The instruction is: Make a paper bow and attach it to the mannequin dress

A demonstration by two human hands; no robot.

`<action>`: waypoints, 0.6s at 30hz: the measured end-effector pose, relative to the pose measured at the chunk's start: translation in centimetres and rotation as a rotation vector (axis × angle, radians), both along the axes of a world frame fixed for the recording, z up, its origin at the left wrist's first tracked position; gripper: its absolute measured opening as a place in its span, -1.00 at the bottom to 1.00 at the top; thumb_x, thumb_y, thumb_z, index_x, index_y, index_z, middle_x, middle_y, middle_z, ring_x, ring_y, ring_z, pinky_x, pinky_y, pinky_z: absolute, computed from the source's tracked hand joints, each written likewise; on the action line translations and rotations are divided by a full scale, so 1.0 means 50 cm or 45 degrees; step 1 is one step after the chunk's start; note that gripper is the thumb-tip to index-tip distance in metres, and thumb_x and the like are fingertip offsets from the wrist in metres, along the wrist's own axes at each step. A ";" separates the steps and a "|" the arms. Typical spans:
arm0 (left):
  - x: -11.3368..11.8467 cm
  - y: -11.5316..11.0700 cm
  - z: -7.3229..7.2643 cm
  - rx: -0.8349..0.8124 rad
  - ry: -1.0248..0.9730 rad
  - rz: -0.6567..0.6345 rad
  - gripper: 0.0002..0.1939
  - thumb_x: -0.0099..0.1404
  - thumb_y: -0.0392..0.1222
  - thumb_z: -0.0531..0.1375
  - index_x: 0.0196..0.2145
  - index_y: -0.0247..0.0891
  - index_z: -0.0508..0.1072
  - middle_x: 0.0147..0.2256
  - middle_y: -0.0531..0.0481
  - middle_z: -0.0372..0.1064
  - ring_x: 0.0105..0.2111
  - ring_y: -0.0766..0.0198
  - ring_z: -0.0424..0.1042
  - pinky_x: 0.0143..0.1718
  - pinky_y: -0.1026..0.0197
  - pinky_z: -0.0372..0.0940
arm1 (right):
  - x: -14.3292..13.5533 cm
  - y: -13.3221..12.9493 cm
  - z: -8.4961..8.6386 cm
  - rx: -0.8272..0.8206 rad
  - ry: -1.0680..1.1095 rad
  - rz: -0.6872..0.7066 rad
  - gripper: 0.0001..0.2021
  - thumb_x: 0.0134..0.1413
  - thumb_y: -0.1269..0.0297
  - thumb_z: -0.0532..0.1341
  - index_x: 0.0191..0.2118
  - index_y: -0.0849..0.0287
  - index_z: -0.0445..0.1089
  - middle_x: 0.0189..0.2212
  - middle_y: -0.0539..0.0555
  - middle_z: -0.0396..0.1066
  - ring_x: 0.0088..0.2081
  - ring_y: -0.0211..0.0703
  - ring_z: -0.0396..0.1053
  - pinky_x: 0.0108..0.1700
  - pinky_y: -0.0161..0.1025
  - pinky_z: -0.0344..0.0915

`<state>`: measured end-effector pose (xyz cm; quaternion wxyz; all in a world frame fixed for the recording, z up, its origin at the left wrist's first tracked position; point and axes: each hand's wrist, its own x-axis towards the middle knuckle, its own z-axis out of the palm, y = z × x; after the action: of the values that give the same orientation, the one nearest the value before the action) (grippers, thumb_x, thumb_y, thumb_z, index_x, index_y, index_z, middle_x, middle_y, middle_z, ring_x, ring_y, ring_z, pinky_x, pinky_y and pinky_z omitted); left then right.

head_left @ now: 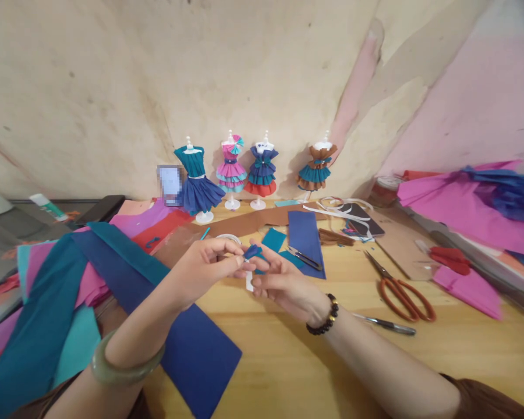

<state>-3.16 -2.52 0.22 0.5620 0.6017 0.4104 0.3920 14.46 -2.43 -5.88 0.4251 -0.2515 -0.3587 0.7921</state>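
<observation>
A: Ok, head view. What's going on with the hands?

B: The left hand (205, 265) is pinching a dark blue bit (252, 251), thumb against finger, well to the left of the scissors (384, 277). Looks folded, though it's tiny.

A: And the right hand (290, 285)?

B: Fingers bent, just beside the left one, so also left of the scissors. A white strip (249, 282) hangs by its thumb tip. Honestly can't tell if the right hand is gripping that strip or just touching it.

A: Any bling, lol?

B: Green bangle (126, 370) on the left arm, dark beaded bracelet (329, 323) on the right wrist, both left of the scissors too.

A: What's sitting round the scissors then?

B: They've got orange handles and lie flat on the wooden table (475, 349). A pen (393, 326) is just on the near side of them. Small red piece (449, 260) and a pink piece (469, 291) to their right, and a brown board (402, 241) just beyond. To their left there's a pair of snips (310, 261) lying on a blue rectangle (303, 230).

A: And further out?

B: Past the scissors and over to the left, four little dress stands (230, 169) line up by the wall (262, 70), the rightmost in brown and teal. Far left of the scissors there's a heap of coloured sheets (48, 326), with a long blue strip (201, 355) running out toward the near edge.
</observation>
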 end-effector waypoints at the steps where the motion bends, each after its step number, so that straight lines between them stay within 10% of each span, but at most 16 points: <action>1: -0.002 0.000 -0.001 -0.033 -0.029 -0.012 -0.88 0.14 -0.21 0.27 -0.46 -0.33 0.47 -0.31 -0.03 0.47 -0.29 0.18 0.54 -0.19 0.11 0.47 | 0.002 0.002 -0.002 0.092 -0.084 -0.017 -0.28 -0.30 0.54 0.39 0.07 -0.06 0.28 -0.10 -0.02 0.39 -0.48 -0.42 0.36 -0.43 -0.38 0.28; 5: -0.006 0.002 -0.003 -0.150 -0.131 -0.041 -0.88 0.14 -0.21 0.29 -0.46 -0.32 0.47 -0.35 0.00 0.46 -0.22 0.10 0.54 -0.13 0.05 0.45 | 0.026 0.013 0.006 0.503 -0.598 -0.174 -0.20 -0.20 0.41 0.39 0.23 -0.02 0.13 -0.28 -0.02 0.43 -0.53 -0.38 0.29 -0.50 -0.36 0.22; 11: -0.006 0.006 -0.005 -0.231 -0.161 -0.086 -0.90 0.13 -0.24 0.29 -0.45 -0.33 0.49 -0.31 -0.03 0.48 -0.18 0.13 0.52 -0.05 0.04 0.40 | 0.041 0.007 0.040 1.040 -0.814 -0.533 -0.82 0.00 0.32 0.30 -0.21 0.14 0.47 -0.26 0.08 0.41 -0.39 -0.27 0.33 -0.38 -0.29 0.29; 18: -0.010 0.006 -0.009 -0.260 -0.165 -0.138 -0.92 0.14 -0.25 0.28 -0.42 -0.32 0.50 -0.33 -0.01 0.48 -0.28 0.25 0.52 -0.10 0.10 0.43 | 0.017 -0.002 0.021 1.157 -0.873 -0.548 -0.96 0.06 0.34 0.28 -0.36 0.12 0.51 -0.25 0.09 0.40 -0.20 -0.15 0.34 -0.32 -0.26 0.28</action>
<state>-3.65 -2.24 -0.22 0.6661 0.5361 0.3779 0.3551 15.33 -2.52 -4.83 0.5008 -0.3526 -0.7185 0.3297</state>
